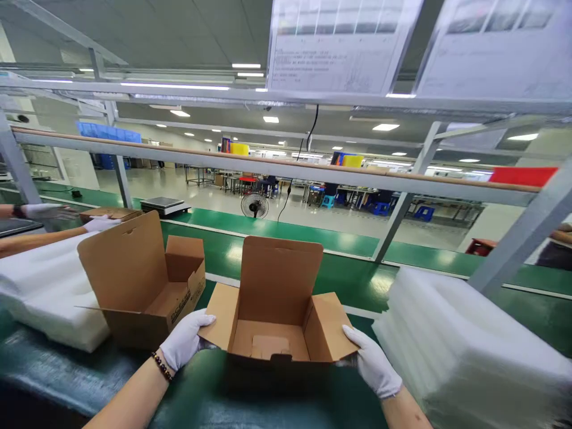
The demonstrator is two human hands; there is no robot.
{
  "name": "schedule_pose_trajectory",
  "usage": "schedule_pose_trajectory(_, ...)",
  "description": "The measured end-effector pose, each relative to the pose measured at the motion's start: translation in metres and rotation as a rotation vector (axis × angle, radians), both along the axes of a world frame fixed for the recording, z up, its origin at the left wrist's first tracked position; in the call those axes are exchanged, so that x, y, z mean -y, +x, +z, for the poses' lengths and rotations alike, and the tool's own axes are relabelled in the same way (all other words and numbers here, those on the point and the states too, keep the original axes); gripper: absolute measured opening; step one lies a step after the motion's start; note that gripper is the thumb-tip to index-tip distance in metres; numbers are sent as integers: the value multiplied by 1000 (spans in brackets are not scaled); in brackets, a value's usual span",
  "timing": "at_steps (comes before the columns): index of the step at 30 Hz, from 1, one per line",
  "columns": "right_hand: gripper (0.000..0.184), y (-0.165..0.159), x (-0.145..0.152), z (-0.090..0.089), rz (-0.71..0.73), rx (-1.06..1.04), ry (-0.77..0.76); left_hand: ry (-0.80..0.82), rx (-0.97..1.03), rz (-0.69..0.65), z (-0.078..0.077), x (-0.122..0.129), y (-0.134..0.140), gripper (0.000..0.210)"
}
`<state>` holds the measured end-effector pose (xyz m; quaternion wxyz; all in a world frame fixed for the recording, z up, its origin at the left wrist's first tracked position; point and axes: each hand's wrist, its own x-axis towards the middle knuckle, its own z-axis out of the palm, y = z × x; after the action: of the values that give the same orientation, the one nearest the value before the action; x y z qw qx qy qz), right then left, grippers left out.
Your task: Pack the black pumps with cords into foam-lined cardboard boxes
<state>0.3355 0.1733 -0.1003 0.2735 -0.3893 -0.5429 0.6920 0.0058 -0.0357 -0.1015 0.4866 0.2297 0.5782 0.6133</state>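
An open cardboard box [277,292] stands in front of me on the green work surface, its lid raised at the back and its side flaps spread outward. White-gloved, my left hand [186,338] pinches the left side flap between thumb and fingers. My right hand [372,361], gloved too, grips the right side flap the same way. Inside, the box shows bare cardboard with a folded tab at the bottom. Close to my left hand sits a second open cardboard box [156,298] with printing on its side and its lid up.
White foam sheets [473,351] are stacked at the right, with more white foam [53,292] at the left. A co-worker's gloved hands [102,223] rest by another carton at far left. A scale [164,205] and metal frame posts [395,223] stand beyond.
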Motion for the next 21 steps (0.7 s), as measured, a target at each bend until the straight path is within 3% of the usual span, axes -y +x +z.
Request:
schedule_pose_trajectory(2, 43, 10, -1, -24, -9, -57, -167, -35, -153, 51, -14, 6, -4, 50)
schedule_pose_trajectory(3, 47, 14, -2, -29, -5, -53, -177, -39, -350, 123, -13, 10, -1, 51)
schedule_pose_trajectory(5, 59, 17, -2, -14, -73, 39, -8, -12, -907, 338, 0, 15, 15, 47)
schedule_pose_trajectory(6, 65, 15, -1, 4, -150, 110, 164, 18, -1190, 407, 10, 16, 28, 47)
schedule_pose_trajectory(7, 72, 9, 0, 29, -270, 212, 382, 77, -1412, 359, 20, 15, 43, 44)
schedule_pose_trajectory(9, 82, -14, 2, 89, -405, 310, 826, 174, -1622, -62, 34, 11, 77, 58)
schedule_pose_trajectory(10, 80, -32, 3, 120, -417, 303, 1044, 186, -1633, -209, 36, 6, 94, 69)
schedule_pose_trajectory(11, 75, -52, 3, 148, -402, 291, 1256, 109, -1611, -271, 35, 1, 107, 74)
schedule_pose_trajectory(13, 72, -98, -1, 191, -171, 346, 1552, -76, -1566, -349, 27, -11, 125, 57)
schedule_pose_trajectory(15, 75, -142, -10, 214, 187, 523, 1615, -176, -1559, -391, 17, -20, 130, 32)
schedule_pose_trajectory(18, 44, -186, -28, 216, 634, 863, 1498, -144, -1582, -413, 6, -23, 123, 28)
schedule_pose_trajectory(19, 34, -194, -33, 212, 694, 934, 1486, -129, -1582, -410, 4, -22, 120, 27)
schedule_pose_trajectory(21, 24, -202, -37, 203, 683, 989, 1526, -109, -1583, -399, 2, -20, 117, 26)
